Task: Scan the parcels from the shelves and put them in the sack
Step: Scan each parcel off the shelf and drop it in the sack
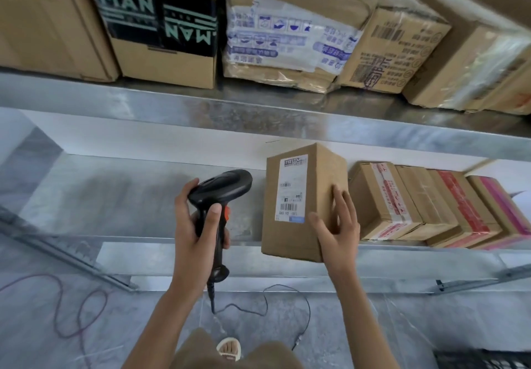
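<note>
Scanner in left, parcel under right

Foot [229, 348] in a sandal at bottom edge, on grey floor [359, 337]. A thin black cable [287, 289] loops across the floor from the scanner's base; a purple cord [71, 308] curls off to the left.

Left hand [195, 233] is wrapped round the grip of a black handheld scanner [219, 193], thumb up the front of the handle beside the orange trigger, head pointed right toward the parcel.

Right hand [336, 225] lies on the parcel [301, 201] with fingers spread and mostly straight over its right-hand corner, thumb on the labelled face. Parcel is a plain brown box, upright, at the front edge of the lower shelf [115, 193], white label with barcode facing the camera.

Just right of it, a row of smaller boxes [431, 201], some with red tape.

Upper shelf [201, 107] carries larger cartons [161, 23], one printed "MAN". Sack not in view.
</note>
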Demonstrator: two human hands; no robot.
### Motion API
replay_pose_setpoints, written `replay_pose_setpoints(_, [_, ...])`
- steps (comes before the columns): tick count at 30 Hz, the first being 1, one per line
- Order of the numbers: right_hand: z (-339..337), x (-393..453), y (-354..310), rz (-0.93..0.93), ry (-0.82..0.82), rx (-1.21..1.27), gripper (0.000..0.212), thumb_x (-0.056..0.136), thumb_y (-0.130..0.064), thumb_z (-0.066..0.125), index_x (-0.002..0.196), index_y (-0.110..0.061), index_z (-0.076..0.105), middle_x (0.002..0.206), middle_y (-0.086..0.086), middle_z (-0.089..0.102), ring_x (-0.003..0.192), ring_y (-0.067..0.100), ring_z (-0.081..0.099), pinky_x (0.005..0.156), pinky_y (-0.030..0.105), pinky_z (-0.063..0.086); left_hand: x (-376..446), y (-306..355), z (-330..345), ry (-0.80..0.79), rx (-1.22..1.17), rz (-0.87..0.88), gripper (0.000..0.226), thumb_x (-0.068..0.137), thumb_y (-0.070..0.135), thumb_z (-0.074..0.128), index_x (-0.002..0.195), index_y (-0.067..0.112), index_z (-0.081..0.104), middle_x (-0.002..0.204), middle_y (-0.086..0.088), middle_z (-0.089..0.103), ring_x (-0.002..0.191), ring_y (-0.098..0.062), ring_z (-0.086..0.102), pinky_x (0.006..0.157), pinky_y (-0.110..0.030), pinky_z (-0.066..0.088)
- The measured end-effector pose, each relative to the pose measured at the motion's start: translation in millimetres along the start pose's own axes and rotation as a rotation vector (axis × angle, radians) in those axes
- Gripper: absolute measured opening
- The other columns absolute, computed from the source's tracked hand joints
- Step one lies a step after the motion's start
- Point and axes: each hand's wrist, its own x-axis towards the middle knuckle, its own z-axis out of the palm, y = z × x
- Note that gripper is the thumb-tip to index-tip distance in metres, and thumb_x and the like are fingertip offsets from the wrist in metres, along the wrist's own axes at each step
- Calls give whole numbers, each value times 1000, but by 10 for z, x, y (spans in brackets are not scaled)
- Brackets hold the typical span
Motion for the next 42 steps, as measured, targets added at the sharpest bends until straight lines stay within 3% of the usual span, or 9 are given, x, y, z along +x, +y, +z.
replay_pose_setpoints(4, [81,-280,24,-182,91,45,79,76,-50,66,149,-51,35,162,-20,22,140,-5,23,114,49,33,-6,100,35,-23,-33,24,42,105,24,49,143,28,32,86,-8,63,54,-30,51,50,-34,50])
replay_pose_setpoints(9, [167,-403,49,-192,161,145,79,79,-45,65,151,-43,34,163,-17,20,146,3,24,114,53,34,-64,144,58,-133,4,49,40,99,33,53,136,40,38,86,-11,62,52,-35,49,51,-40,48])
replay_pose_setpoints(14, [147,-430,-3,-193,198,166,79,79,-45,63,152,-31,36,164,-11,21,145,-3,21,111,33,30,-137,133,39,-197,34,39,44,93,41,54,135,40,40,86,-11,64,52,-29,50,52,-38,48])
replay_pose_setpoints(21, [140,-474,38,-161,217,178,81,80,-45,63,154,-27,35,162,-16,22,148,6,22,113,56,36,-184,137,-6,-222,62,48,41,93,42,54,131,49,42,87,-8,66,53,-25,52,51,-37,48])
replay_pose_setpoints(32, [115,-563,62,-156,229,164,80,80,-45,63,154,-28,36,162,-15,23,147,4,23,113,57,36,-257,136,-63,-206,81,41,42,93,41,54,133,47,42,85,-8,66,53,-30,51,51,-37,48])
replay_pose_setpoints(38, [113,-595,71,-144,231,178,82,79,-47,63,154,-26,36,163,-10,24,148,7,23,116,51,34,-288,141,-76,-214,111,29,43,92,41,55,132,48,42,85,-8,66,54,-35,52,51,-37,49])
replay_pose_setpoints(42, [99,-616,61,-132,236,214,83,78,-46,63,153,-24,37,163,-8,24,147,-1,21,113,35,32,-300,125,-83,-216,135,32,43,92,40,55,133,45,42,84,-5,65,53,-32,52,51,-36,49])
